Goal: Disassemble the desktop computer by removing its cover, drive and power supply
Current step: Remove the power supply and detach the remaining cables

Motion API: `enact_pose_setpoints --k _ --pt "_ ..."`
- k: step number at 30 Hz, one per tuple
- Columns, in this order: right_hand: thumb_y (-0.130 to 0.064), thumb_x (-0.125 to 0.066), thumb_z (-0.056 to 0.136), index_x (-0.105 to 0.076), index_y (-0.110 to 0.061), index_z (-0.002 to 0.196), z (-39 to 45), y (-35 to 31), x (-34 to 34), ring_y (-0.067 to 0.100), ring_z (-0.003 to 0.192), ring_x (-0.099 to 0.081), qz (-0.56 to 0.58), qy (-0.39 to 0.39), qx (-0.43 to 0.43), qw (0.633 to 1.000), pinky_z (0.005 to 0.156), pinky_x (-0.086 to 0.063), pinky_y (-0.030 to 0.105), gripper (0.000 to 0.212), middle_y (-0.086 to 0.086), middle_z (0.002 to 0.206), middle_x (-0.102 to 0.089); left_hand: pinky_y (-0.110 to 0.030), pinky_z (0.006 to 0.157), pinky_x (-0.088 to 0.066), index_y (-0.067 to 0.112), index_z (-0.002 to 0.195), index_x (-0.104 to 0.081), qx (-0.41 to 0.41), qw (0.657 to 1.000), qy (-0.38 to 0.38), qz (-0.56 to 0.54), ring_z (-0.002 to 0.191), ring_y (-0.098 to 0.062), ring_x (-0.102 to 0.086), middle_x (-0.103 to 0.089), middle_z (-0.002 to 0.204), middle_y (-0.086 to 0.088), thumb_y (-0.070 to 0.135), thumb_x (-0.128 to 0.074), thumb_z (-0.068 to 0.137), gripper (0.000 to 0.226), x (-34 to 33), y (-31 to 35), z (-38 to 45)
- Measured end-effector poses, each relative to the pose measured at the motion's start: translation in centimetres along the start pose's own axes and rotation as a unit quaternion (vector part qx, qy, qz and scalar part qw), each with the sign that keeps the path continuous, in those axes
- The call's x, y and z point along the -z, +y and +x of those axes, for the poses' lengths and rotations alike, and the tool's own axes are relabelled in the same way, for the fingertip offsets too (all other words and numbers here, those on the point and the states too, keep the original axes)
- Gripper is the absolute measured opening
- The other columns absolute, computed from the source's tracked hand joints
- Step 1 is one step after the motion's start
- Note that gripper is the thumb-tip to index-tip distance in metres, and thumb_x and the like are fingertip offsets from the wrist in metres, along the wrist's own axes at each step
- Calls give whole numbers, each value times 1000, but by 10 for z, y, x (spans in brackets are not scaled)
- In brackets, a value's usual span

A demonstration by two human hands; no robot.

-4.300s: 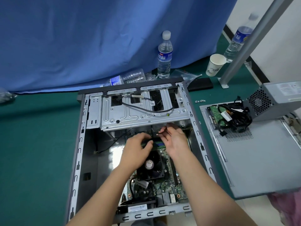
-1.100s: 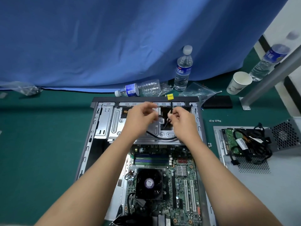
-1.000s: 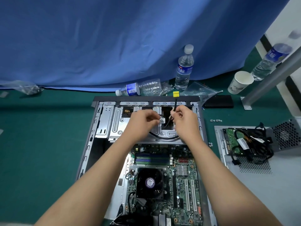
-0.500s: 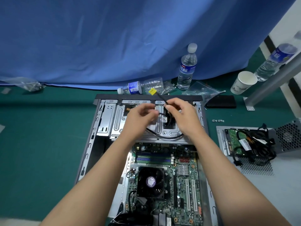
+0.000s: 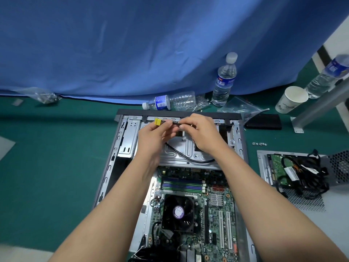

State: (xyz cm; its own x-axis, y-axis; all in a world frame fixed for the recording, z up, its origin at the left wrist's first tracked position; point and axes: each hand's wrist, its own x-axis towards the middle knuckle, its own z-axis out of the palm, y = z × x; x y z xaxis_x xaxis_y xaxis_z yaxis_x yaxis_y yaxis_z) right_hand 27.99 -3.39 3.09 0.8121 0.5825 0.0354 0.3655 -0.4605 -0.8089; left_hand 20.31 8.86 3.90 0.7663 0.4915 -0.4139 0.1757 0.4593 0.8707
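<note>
The open computer case (image 5: pixel 120 140) lies flat on the green mat, its motherboard (image 5: pixel 213 210) and CPU fan (image 5: pixel 178 212) exposed. Over the metal drive cage (image 5: pixel 188 154) at the far end, both hands hold a thin black cable (image 5: pixel 190 158) that ends in a yellow connector (image 5: pixel 157 121). My left hand (image 5: pixel 151 137) pinches the cable just behind the connector. My right hand (image 5: pixel 200 133) pinches it a little farther along. On the right, the removed cover panel (image 5: pixel 321 229) carries the hard drive (image 5: pixel 277 167) and the power supply (image 5: pixel 340 167) with its black cable bundle.
A blue curtain hangs behind the case. An upright water bottle (image 5: pixel 223 80), a lying bottle (image 5: pixel 170 102), plastic bags (image 5: pixel 239 108), a paper cup (image 5: pixel 290 99) and a black flat device (image 5: pixel 264 121) sit beyond it. Loose screws (image 5: pixel 259 143) lie right of the case. A metal post (image 5: pixel 321 106) slants at the right.
My hands left the memory area and moved to the drive cage. They lifted the black cable, and its yellow connector has swung from right of centre over to the left, beside my left hand.
</note>
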Motion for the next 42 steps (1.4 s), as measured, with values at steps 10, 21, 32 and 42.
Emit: enact_pose_setpoints --k 10,21,32,42 --pt "-20 -57 92 -65 -21 97 4 2 -11 16 85 -54 -139 1 10 990 70 -47 34 10 -8 88 -57 -30 52 -50 17 83 -68 -40 970 85 225 58 -17 -63 -69 69 -1 9 -68 85 8 25 1 15" --pt "-16 -53 94 -67 -12 100 0 1 -24 24 85 -53 -146 -8 13 989 73 -46 36 16 1 94 -50 -11 82 -35 17 108 -72 -212 823 -8 526 91 -8 -49 -56 103 5 17 -68 86 22 33 -7 17" --pt "-20 -74 79 -64 -20 80 -17 23 29 2 64 -52 -47 -145 -83 985 60 -40 16 10 -7 74 -59 -27 74 -15 21 81 -73 -311 747 14 587 84 -11 -41 -67 82 7 35 -68 84 15 11 -18 18" --pt "-14 -71 78 -56 -1 72 -26 24 19 19 81 -43 -116 -113 -90 983 67 -30 28 21 2 81 -45 -44 86 -42 15 84 -74 -252 796 -26 550 84 -19 -50 -69 83 1 30 -71 83 15 2 -18 12"
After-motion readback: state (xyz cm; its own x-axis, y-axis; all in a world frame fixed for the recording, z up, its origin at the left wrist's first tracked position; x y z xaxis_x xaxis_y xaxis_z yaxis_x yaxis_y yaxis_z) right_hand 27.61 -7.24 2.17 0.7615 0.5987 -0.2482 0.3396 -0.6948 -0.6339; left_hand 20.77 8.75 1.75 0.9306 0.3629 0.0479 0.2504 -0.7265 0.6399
